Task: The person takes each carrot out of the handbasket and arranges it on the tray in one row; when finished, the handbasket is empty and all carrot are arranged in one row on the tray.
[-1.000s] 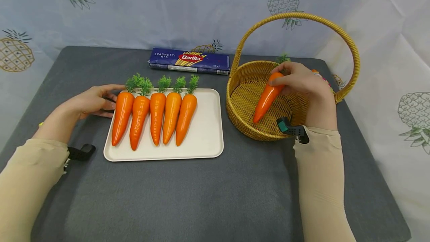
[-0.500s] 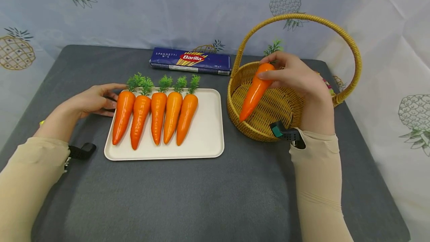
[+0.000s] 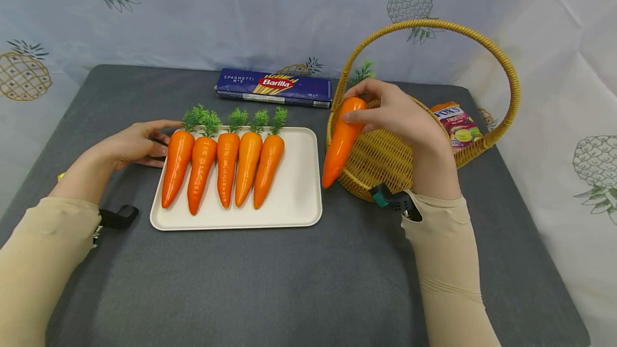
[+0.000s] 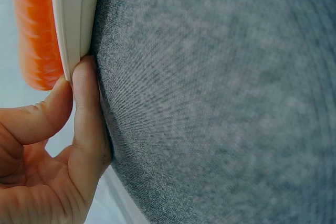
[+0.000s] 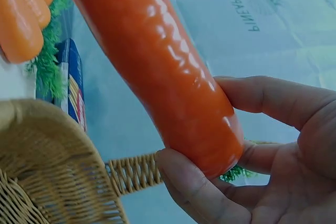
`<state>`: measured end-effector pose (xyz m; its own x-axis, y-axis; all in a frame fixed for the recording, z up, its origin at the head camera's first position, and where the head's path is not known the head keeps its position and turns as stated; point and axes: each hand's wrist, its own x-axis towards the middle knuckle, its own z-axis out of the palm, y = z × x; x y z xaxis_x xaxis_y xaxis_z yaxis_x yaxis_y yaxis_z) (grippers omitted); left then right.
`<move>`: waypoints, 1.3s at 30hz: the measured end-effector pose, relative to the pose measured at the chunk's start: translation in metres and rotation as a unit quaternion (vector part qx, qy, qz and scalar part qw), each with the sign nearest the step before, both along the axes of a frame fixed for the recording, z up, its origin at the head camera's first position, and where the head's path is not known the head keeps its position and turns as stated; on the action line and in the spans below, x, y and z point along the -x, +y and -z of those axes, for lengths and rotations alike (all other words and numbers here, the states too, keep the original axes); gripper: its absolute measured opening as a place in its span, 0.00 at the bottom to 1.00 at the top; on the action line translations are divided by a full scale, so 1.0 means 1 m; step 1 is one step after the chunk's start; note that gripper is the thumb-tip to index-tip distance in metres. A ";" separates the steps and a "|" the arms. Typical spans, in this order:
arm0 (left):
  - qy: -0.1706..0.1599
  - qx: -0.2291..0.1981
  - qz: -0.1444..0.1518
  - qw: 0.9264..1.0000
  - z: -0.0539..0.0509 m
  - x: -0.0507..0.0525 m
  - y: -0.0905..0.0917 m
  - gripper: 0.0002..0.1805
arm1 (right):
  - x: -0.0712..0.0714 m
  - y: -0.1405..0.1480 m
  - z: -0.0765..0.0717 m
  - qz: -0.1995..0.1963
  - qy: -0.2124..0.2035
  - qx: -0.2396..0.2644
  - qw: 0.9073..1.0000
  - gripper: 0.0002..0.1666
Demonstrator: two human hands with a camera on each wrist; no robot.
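My right hand (image 3: 392, 114) grips a carrot (image 3: 343, 143) near its leafy top, above the left rim of the wicker basket (image 3: 381, 159). In the right wrist view, thumb and fingers (image 5: 184, 177) pinch the thick end of that carrot (image 5: 157, 61). Several other carrots (image 3: 227, 170) lie side by side on the cream tray (image 3: 299, 186), tips toward me. My left hand (image 3: 132, 146) is at the tray's left edge. The left wrist view shows its thumb (image 4: 44, 114) on the rim and a finger under the tray (image 4: 76, 14), pinching it.
Behind the tray lies a blue spaghetti box (image 3: 272, 88). The basket's tall handle (image 3: 501, 63) arches over its opening. A Fox's candy bag (image 3: 458, 125) lies right of the basket on the grey table (image 3: 270, 283).
My right hand has moved left with the carrot, from over the basket's inside to its left rim. The candy bag shows more now. My left hand has stayed at the tray.
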<state>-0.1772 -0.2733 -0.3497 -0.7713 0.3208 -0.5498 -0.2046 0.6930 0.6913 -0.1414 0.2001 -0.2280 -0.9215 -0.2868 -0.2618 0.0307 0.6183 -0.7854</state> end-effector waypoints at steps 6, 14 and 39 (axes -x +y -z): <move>-0.002 0.000 -0.001 1.000 0.000 -0.001 0.000 0.39 | 0.001 -0.017 0.007 -0.010 -0.004 -0.002 1.000 0.25; -0.001 0.001 -0.003 1.000 0.001 0.000 -0.001 0.39 | 0.001 -0.033 0.017 -0.017 -0.009 0.014 1.000 0.26; 0.002 0.003 -0.003 1.000 0.000 0.000 0.001 0.39 | -0.004 -0.073 0.043 -0.014 0.018 -0.003 1.000 0.26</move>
